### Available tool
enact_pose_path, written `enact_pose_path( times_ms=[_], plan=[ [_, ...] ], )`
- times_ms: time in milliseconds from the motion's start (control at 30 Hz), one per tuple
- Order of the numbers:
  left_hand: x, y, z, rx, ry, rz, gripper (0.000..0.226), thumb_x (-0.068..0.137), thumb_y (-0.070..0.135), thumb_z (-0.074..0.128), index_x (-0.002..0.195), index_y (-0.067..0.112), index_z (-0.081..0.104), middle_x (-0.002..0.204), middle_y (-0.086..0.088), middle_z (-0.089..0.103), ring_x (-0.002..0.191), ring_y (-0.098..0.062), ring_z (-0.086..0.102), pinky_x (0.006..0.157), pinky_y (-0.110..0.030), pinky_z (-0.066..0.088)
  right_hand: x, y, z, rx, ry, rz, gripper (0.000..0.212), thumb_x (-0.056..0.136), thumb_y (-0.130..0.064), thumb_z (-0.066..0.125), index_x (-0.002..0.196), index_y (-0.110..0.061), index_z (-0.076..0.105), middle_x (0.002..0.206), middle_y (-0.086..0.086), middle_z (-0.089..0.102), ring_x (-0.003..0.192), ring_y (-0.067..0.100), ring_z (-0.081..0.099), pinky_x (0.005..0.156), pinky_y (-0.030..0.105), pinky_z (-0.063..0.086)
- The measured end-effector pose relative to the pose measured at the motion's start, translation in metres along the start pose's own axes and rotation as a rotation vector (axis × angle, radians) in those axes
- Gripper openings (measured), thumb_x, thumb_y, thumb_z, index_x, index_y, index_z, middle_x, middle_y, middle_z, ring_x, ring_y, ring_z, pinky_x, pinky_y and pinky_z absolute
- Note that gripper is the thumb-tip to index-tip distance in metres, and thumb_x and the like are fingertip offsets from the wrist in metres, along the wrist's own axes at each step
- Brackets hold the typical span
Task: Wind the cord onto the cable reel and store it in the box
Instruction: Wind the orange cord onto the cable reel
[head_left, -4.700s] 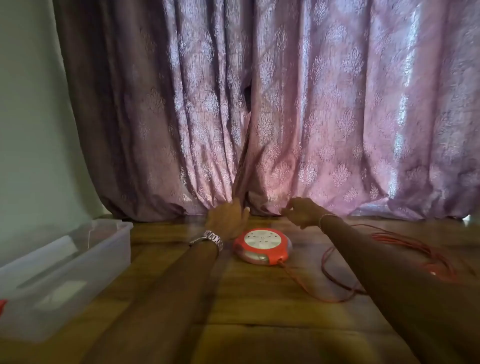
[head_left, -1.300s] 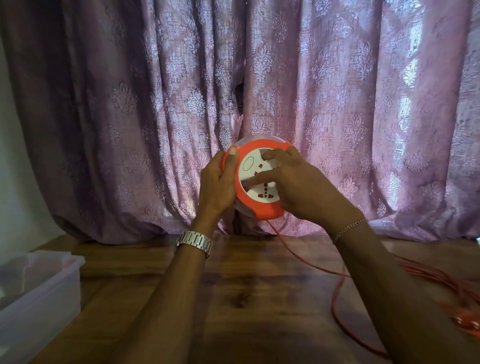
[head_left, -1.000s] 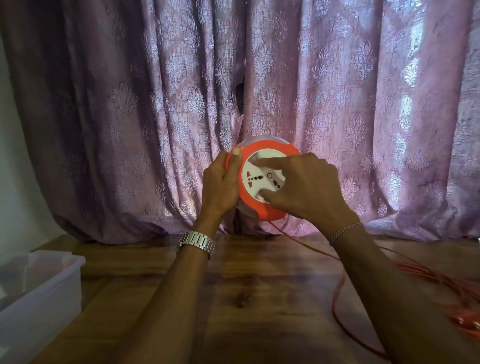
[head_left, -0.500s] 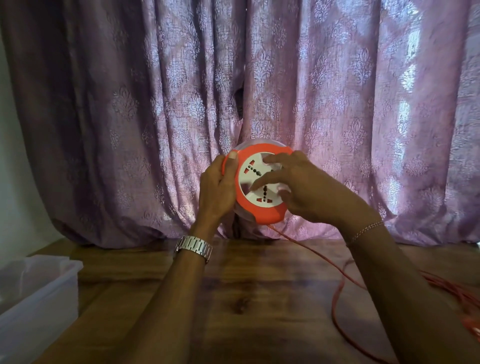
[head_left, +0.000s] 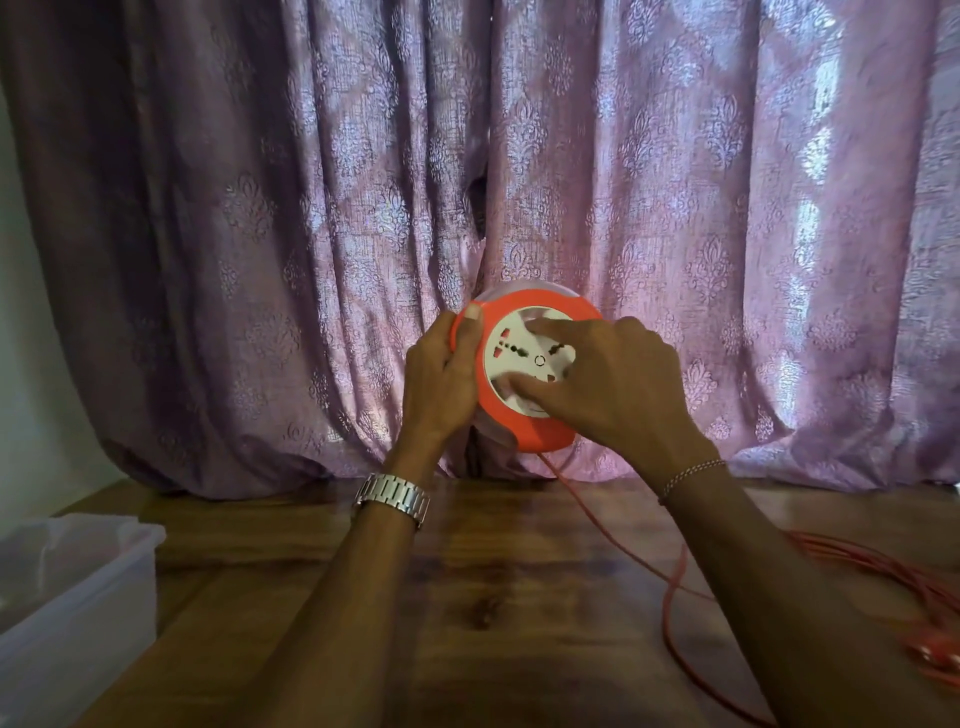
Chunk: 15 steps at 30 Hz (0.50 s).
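The fingers of the right hand are spread apart and press flat on the white socket face in the middle of the cable reel. One fingertip sits near the top of the white part and one near the bottom. The left hand is closed around the left edge of the reel, with the thumb lying on the orange rim. The reel is held up in the air, on its side, in front of the purple curtain and above the wooden floor.

The orange cord comes out of the bottom of the reel, drops to the floor and runs off to the right, where the loose pile of cord lies. So most of the cord looks not wound yet.

The reel looks like hard, smooth plastic. It seems light enough for one hand, but it could slip, so a firm hold on the rim is best while the other hand turns the middle. The cord is thin and bendy. It could tangle or make knots in that pile, so slow turning is a good idea.

The clear plastic box waits at the left, well apart from the reel. It looks big enough for the reel to lie flat inside.
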<state>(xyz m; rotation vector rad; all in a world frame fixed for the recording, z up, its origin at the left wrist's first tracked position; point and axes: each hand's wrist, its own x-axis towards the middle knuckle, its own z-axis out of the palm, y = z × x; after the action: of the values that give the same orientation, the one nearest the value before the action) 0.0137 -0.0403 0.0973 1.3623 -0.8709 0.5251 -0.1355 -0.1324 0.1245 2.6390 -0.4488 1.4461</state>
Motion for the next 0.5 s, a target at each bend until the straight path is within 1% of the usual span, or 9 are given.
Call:
enact_pose_path(
  times_ms=[67,133,200,233,267,333,400,433,500],
  plan=[
    [0.000,0.001,0.000,0.006,-0.001,-0.004,0.057,0.099,0.061,0.044,0.086,0.008,0.060,0.078,-0.011,0.067,0.077,-0.029,0.064,0.074,-0.054,0.053,0.000,-0.001,0.002,-0.015,0.046,0.033,0.074,0.063,-0.086,0.050,0.124,-0.043,0.057,0.102,0.002,0.071,0.092,0.028,0.064,0.069,0.033,0.048],
    [-0.001,0.002,0.000,0.015,-0.012,0.000,0.056,0.099,0.062,0.044,0.083,0.010,0.057,0.076,-0.006,0.066,0.078,-0.033,0.065,0.073,-0.051,0.054,-0.001,-0.001,0.002,-0.072,0.065,0.011,0.075,0.063,-0.088,0.048,0.120,-0.041,0.060,0.097,0.003,0.072,0.087,0.028,0.065,0.064,0.031,0.043],
    [-0.002,0.003,0.000,0.025,-0.021,0.001,0.055,0.099,0.060,0.044,0.080,0.010,0.054,0.073,-0.002,0.063,0.071,-0.026,0.061,0.070,-0.046,0.052,0.000,0.001,0.000,-0.096,0.090,-0.016,0.074,0.063,-0.088,0.048,0.115,-0.038,0.064,0.088,0.003,0.073,0.080,0.027,0.066,0.061,0.030,0.040],
    [-0.003,0.003,0.000,0.024,-0.021,0.001,0.055,0.100,0.059,0.044,0.079,0.009,0.054,0.072,-0.002,0.062,0.070,-0.022,0.059,0.069,-0.044,0.051,0.002,0.003,-0.001,-0.086,0.098,-0.039,0.071,0.064,-0.086,0.050,0.112,-0.037,0.066,0.085,0.001,0.073,0.078,0.026,0.066,0.060,0.030,0.042],
    [-0.003,0.003,0.000,0.022,-0.018,0.001,0.056,0.099,0.059,0.044,0.079,0.008,0.054,0.072,-0.005,0.063,0.070,-0.022,0.059,0.068,-0.044,0.050,0.003,0.005,-0.002,-0.059,0.091,-0.075,0.066,0.067,-0.082,0.053,0.110,-0.035,0.066,0.083,-0.001,0.072,0.079,0.024,0.065,0.060,0.030,0.045],
    [-0.002,0.002,-0.002,0.017,-0.014,0.006,0.062,0.097,0.064,0.043,0.084,0.004,0.056,0.077,-0.014,0.066,0.074,-0.033,0.063,0.071,-0.050,0.052,0.006,0.009,-0.006,0.029,0.026,-0.168,0.046,0.076,-0.064,0.062,0.107,-0.031,0.067,0.090,-0.003,0.069,0.088,0.022,0.060,0.065,0.035,0.050],
    [-0.001,0.002,-0.003,0.006,-0.011,0.009,0.066,0.096,0.066,0.042,0.088,0.002,0.058,0.080,-0.016,0.068,0.078,-0.037,0.065,0.072,-0.053,0.053,0.008,0.012,-0.010,0.095,-0.056,-0.267,0.026,0.083,-0.037,0.066,0.109,-0.031,0.066,0.106,0.000,0.062,0.101,0.022,0.050,0.073,0.043,0.051],
    [-0.001,0.002,-0.003,0.002,-0.014,0.005,0.067,0.096,0.066,0.042,0.089,0.002,0.059,0.081,-0.015,0.069,0.078,-0.035,0.066,0.073,-0.052,0.053,0.009,0.013,-0.012,0.105,-0.122,-0.305,0.029,0.085,-0.025,0.064,0.112,-0.035,0.065,0.116,0.001,0.057,0.108,0.023,0.046,0.078,0.045,0.050],
    [-0.001,0.002,-0.003,-0.003,-0.032,-0.009,0.065,0.096,0.066,0.042,0.090,0.004,0.061,0.082,-0.013,0.071,0.081,-0.035,0.068,0.075,-0.052,0.054,0.008,0.013,-0.015,0.073,-0.307,-0.329,0.050,0.084,-0.009,0.060,0.118,-0.046,0.061,0.137,0.003,0.044,0.125,0.025,0.036,0.091,0.045,0.047]
  ],
)
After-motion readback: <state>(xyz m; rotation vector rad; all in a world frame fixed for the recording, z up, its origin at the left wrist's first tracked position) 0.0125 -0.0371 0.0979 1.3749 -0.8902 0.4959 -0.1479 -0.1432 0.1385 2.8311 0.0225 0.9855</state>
